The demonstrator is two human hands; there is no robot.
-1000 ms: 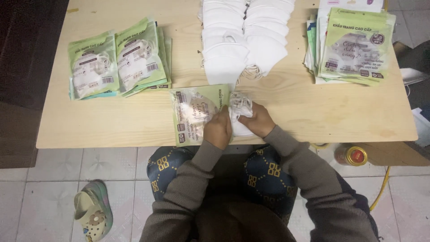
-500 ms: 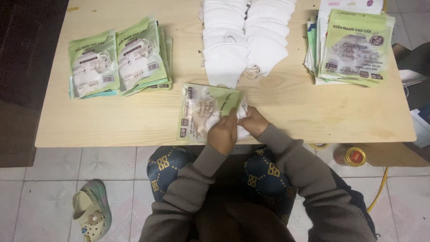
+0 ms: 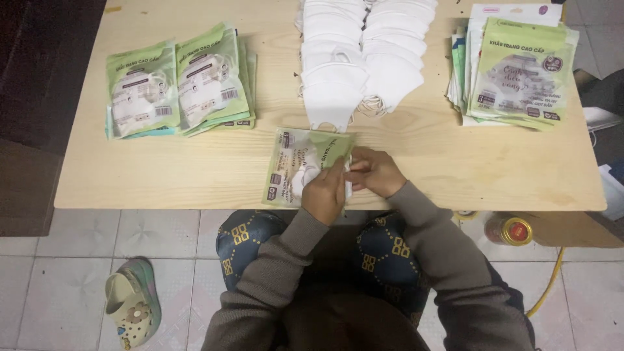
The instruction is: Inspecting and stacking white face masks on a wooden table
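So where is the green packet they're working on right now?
The green packet lies at the table's near edge, centre of the head view, under the left hand, just below the white masks.

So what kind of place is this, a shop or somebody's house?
Probably a small packing spot in a home or workshop, not a shop. A plain wooden table holds stacked white face masks and piles of green packets. Both hands work on one packet, and a sandal lies on the tiled floor.

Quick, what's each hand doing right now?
Left hand: closed on the green pouch.
Right hand: fingers curled at the pouch's open end, holding a white mask.
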